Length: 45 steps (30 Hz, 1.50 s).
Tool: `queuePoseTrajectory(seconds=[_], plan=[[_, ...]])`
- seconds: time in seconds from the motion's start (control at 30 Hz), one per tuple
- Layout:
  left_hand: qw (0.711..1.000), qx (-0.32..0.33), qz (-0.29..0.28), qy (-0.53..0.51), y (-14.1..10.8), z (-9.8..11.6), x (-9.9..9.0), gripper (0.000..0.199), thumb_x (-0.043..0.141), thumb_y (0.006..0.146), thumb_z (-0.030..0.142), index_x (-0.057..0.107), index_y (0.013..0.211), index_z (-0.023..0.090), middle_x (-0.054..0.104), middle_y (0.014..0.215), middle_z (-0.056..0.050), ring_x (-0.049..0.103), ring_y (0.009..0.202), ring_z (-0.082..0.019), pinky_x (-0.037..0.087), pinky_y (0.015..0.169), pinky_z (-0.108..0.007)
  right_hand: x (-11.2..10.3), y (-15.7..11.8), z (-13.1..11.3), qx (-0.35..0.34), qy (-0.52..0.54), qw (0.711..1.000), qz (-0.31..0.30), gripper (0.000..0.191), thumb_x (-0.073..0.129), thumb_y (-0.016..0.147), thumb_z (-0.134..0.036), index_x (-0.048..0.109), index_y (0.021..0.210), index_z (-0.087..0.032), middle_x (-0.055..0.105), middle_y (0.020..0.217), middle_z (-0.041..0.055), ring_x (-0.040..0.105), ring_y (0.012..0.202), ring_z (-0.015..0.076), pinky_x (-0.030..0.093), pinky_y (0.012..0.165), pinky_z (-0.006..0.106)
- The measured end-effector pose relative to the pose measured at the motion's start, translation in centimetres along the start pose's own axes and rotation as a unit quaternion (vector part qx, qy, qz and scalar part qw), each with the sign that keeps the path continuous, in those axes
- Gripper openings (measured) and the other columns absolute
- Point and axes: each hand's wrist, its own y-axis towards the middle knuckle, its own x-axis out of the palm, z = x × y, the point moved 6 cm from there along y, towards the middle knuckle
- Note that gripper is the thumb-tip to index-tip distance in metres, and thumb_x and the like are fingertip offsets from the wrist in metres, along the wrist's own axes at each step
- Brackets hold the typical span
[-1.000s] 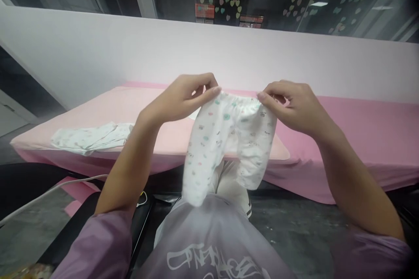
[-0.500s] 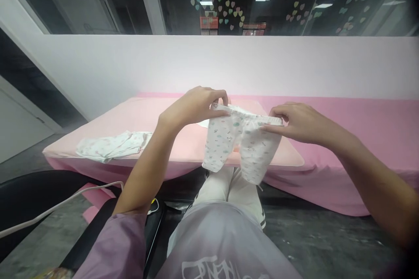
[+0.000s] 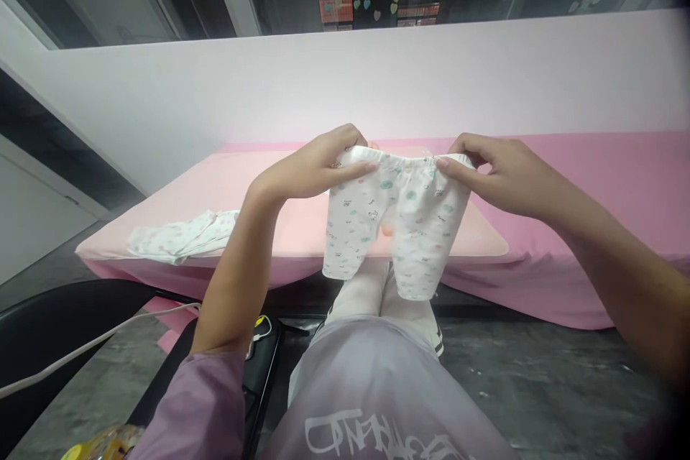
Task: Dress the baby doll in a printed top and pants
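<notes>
A small pair of white baby pants (image 3: 399, 212) with a fine coloured print hangs upright between my two hands, legs downward. My left hand (image 3: 328, 164) pinches one end of the elastic waistband, thumb on the near side. At the other end of the waistband my right hand (image 3: 493, 171) grips it the same way, its fingertips tucked behind the cloth. Behind the pants, small bits of an orange-pink thing (image 3: 387, 230) show; what it is stays hidden. A folded white printed garment (image 3: 183, 236) lies left of my hands on the pale pink mat.
The pale pink mat (image 3: 259, 244) covers part of a bed with a pink sheet (image 3: 566, 230), against a white wall (image 3: 377, 86). At left are a black chair (image 3: 70, 323), a white cable (image 3: 97, 346) and a black case (image 3: 264, 366).
Both hands have risen slightly and spread the waistband flatter, so the pants now face me more squarely. My view has tilted down a little.
</notes>
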Motion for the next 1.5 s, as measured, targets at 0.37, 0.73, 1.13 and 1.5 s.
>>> queuePoseTrajectory(seconds=[0.37, 0.73, 1.13, 1.5], plan=[[0.988, -0.029, 0.111, -0.1, 0.5, 3.2, 1.5, 0.03, 0.072, 0.105, 0.049, 0.059, 0.102, 0.022, 0.065, 0.093, -0.002, 0.071, 0.092, -0.022, 0.055, 0.073, -0.033, -0.6, 0.0, -6.0, -0.021, 0.18, 0.981, 0.07, 0.031, 0.084, 0.099, -0.055, 0.074, 0.108, -0.027, 0.078, 0.115, 0.0032, 0.074, 0.108, 0.0225, 0.061, 0.089, 0.035], [0.982, -0.016, 0.118, -0.149, 0.3, 5.0, 3.8, 0.046, 0.079, 0.102, 0.056, 0.05, 0.121, 0.026, 0.064, 0.112, -0.003, 0.074, 0.113, -0.026, 0.062, 0.087, -0.037, 2.1, -0.3, -7.6, -0.022, 0.362, 0.927, 0.095, 0.022, 0.067, 0.111, -0.044, 0.062, 0.125, -0.029, 0.08, 0.115, 0.0047, 0.078, 0.117, 0.0249, 0.062, 0.11, 0.044], [0.957, -0.008, 0.19, -0.218, 1.9, 2.8, 0.8, 0.018, 0.07, 0.106, 0.033, 0.058, 0.111, 0.021, 0.073, 0.117, -0.007, 0.074, 0.113, -0.022, 0.059, 0.093, -0.033, 15.4, -5.1, -1.9, 0.107, 0.43, 0.896, -0.036, 0.096, 0.092, 0.086, -0.059, 0.045, 0.166, -0.036, 0.055, 0.171, 0.0109, 0.055, 0.158, 0.0357, 0.053, 0.128, 0.056], [0.963, -0.146, 0.168, -0.149, 3.2, -17.8, -5.4, 0.041, 0.083, 0.091, 0.055, 0.063, 0.107, 0.023, 0.068, 0.097, -0.008, 0.07, 0.106, -0.027, 0.061, 0.086, -0.045, 27.6, -2.4, 3.3, 0.299, 0.599, 0.722, -0.177, 0.066, 0.096, 0.083, -0.058, 0.077, 0.134, -0.021, 0.08, 0.139, 0.0126, 0.079, 0.127, 0.0351, 0.063, 0.117, 0.055]])
